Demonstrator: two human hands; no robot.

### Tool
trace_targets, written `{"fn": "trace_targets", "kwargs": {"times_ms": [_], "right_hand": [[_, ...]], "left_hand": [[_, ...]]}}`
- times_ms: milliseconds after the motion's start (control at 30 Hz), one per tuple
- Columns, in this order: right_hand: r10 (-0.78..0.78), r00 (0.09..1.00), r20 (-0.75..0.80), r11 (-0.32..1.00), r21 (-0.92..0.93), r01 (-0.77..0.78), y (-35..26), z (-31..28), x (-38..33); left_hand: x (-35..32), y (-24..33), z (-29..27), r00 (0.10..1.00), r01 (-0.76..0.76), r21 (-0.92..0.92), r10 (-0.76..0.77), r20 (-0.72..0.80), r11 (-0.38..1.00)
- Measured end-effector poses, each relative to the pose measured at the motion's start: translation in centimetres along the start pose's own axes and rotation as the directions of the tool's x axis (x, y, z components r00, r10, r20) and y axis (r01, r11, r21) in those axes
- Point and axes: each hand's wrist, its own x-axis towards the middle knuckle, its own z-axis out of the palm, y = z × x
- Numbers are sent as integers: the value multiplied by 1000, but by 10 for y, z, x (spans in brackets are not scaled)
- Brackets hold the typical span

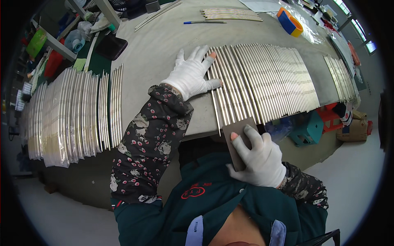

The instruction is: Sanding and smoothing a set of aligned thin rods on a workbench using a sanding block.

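My left hand [186, 77], in a white glove with bare thumb and fingertip showing, lies flat with fingers spread. Its thumb and forefinger touch the left edge of a row of shiny metal rods [279, 78] laid side by side on the table. My right hand [264, 160], gloved likewise, grips a flat grey-brown rectangular pad [239, 125]. That pad is tilted at the near ends of the rods, by the table's front edge; whether it touches them I cannot tell. A few rods at the row's left stand slightly apart from the rest.
More rods [69, 115], some in clear plastic, lie on the left. Another group [340, 78] sits at the right edge, and several rods [232, 14] at the back near a blue pen [205, 22] and a tape roll [296, 28]. Stools [308, 129] stand under the table.
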Motion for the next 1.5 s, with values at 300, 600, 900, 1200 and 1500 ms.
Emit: {"fn": "trace_targets", "kwargs": {"times_ms": [300, 600, 900, 1200, 1500], "right_hand": [[-52, 998, -39, 997, -57, 50, -3, -3, 3], [-15, 1000, -10, 1000, 11, 15, -2, 1, 1], [-123, 983, -139, 992, -11, 122, 9, -1, -3], [-97, 982, -165, 995, -3, 98, 15, -3, -1], [-158, 982, -108, 987, -3, 159, 11, 2, 18]], "left_hand": [[-2, -1, -1, 1000, -2, -12, 2, -19, 1000], [-3, -1, -2, 1000, -5, -13, 5, -22, 1000], [-1, -2, 0, 1000, -9, -21, 9, -2, 1000], [-3, -6, -2, 1000, -14, -27, 14, 12, 1000], [-9, -7, -5, 1000, -14, -44, 14, -4, 999]]}}
